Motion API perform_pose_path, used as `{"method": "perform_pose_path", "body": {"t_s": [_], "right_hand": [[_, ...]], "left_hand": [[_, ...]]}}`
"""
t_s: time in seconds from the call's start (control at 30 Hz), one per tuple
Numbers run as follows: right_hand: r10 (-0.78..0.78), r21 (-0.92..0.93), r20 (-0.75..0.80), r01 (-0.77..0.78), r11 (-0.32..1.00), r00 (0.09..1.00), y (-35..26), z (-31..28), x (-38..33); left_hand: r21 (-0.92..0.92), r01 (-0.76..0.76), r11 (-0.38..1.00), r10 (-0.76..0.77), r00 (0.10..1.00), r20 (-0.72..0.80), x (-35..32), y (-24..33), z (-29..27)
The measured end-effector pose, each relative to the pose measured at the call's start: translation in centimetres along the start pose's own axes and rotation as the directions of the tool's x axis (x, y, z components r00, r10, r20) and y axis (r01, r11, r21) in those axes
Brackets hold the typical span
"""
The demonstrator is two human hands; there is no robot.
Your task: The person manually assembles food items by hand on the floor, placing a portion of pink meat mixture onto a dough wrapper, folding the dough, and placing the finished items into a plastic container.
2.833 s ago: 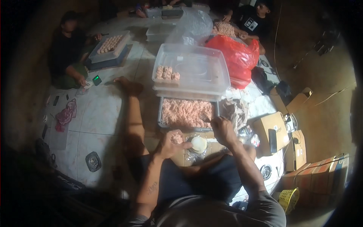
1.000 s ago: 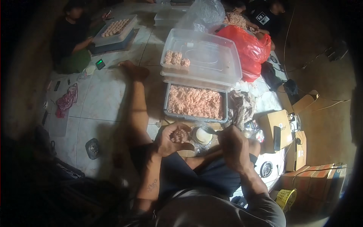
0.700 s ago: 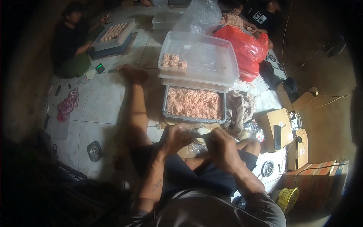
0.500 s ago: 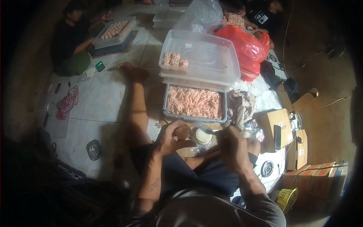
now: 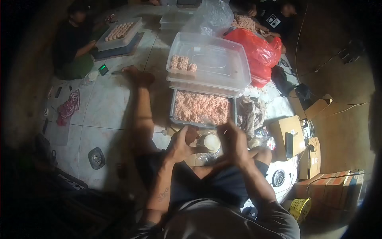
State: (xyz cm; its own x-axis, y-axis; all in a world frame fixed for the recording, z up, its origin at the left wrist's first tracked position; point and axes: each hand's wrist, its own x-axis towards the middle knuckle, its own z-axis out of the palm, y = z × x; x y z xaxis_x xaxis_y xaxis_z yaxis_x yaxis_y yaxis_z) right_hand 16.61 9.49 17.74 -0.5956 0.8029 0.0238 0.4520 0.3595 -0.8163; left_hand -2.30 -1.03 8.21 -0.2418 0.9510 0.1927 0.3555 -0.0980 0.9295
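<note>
My left hand [image 5: 180, 145] is curled around a small reddish-brown rounded thing [image 5: 192, 134]; its exact kind is unclear. Closed fingers make up my right hand [image 5: 234, 146], at the near right corner of a grey tray [image 5: 172, 113]; whatever it grips is hidden in shadow. Pink, rough minced mixture [image 5: 203, 106] fills that tray. Between my hands stands a round container with a pale top [image 5: 211, 143]. Behind the tray, a clear plastic box [image 5: 223, 59] on a stack carries several shaped lumps of the mixture [image 5: 183, 63] in its left corner.
A red plastic bag [image 5: 258, 53] and a clear bag [image 5: 213, 18] lie behind the boxes. A crumpled cloth [image 5: 252, 113] and cardboard boxes [image 5: 284, 135] are to the right. A person [image 5: 77, 44] sits far left by a tray of lumps [image 5: 119, 32]; others work at the back.
My right hand has moved forward and slightly left, from beside the pale-topped container toward the mixture tray. My left hand stays near the same place, still around the brown thing.
</note>
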Motion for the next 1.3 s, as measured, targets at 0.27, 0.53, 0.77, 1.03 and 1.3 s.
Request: {"method": "perform_pose_path", "body": {"t_s": [0.27, 0.53, 0.77, 1.03, 1.3], "right_hand": [[-0.348, -0.214, 0.236, 0.398, 0.892, 0.907, -0.9, 1.7, 4.8], [-0.469, -0.133, 0.049, 0.472, 0.872, 0.882, -5.1, -0.6, 17.5], [-0.222, -0.368, 0.163, 0.268, 0.89, 0.961, -2.3, 0.3, 33.6], [-0.211, -0.599, 0.449, 0.468, 0.65, 0.868, 0.1, 5.6, 38.3], [0.128, -0.471, 0.344, 0.053, 0.881, 0.93, -2.0, 5.1, 36.9]], "left_hand": [[-0.637, 0.192, 0.746, -0.098, 0.979, 0.18, 1.5, 4.1, -1.0], [-0.494, -0.23, 0.839, -0.092, 0.834, -0.544, -0.1, -0.9, -6.0], [-0.618, -0.164, 0.769, -0.233, 0.828, -0.51, 0.2, -4.5, -5.7], [-0.628, -0.204, 0.751, -0.278, 0.766, -0.58, -1.1, -3.5, -8.0], [-0.676, -0.181, 0.715, -0.312, 0.782, -0.54, -1.5, -4.5, -8.2]]}}
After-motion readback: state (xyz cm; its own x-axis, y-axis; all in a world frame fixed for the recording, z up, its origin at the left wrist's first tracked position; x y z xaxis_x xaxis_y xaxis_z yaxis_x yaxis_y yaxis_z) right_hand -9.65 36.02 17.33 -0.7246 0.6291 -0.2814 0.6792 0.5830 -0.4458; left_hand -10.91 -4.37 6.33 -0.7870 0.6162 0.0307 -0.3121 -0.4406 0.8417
